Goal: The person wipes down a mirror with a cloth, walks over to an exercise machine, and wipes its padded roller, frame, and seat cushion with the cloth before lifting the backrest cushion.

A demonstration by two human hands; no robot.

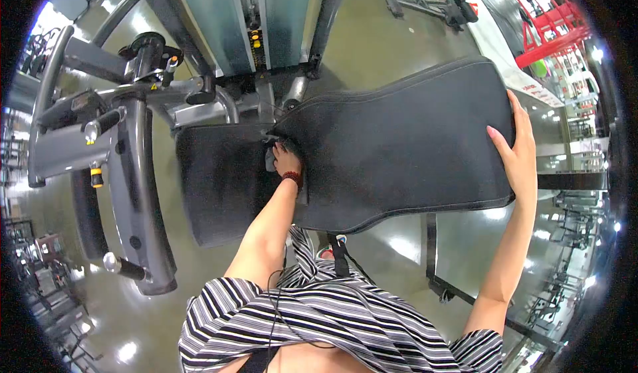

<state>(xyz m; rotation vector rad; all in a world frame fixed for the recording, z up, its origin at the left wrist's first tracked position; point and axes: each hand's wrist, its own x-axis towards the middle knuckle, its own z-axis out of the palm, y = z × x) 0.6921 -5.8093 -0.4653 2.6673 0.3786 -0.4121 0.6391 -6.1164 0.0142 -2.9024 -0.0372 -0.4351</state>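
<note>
A machine with a black padded backrest [405, 140] and a black seat pad [219, 180] lies in front of me. My left hand [286, 160] is closed on a dark grey cloth [270, 159], pressed down where the seat meets the backrest. A dark red bead bracelet is on that wrist. At the far right end of the backrest, my right hand [518, 140] rests on its edge, thumb on the upper face and fingers spread apart from it.
Left of the seat stands a grey machine arm [136, 174] with rollers and a yellow-tipped knob [97, 176]. A weight stack housing [229, 27] rises behind. A bench frame [428, 2] and a red rack [551, 37] stand at the upper right.
</note>
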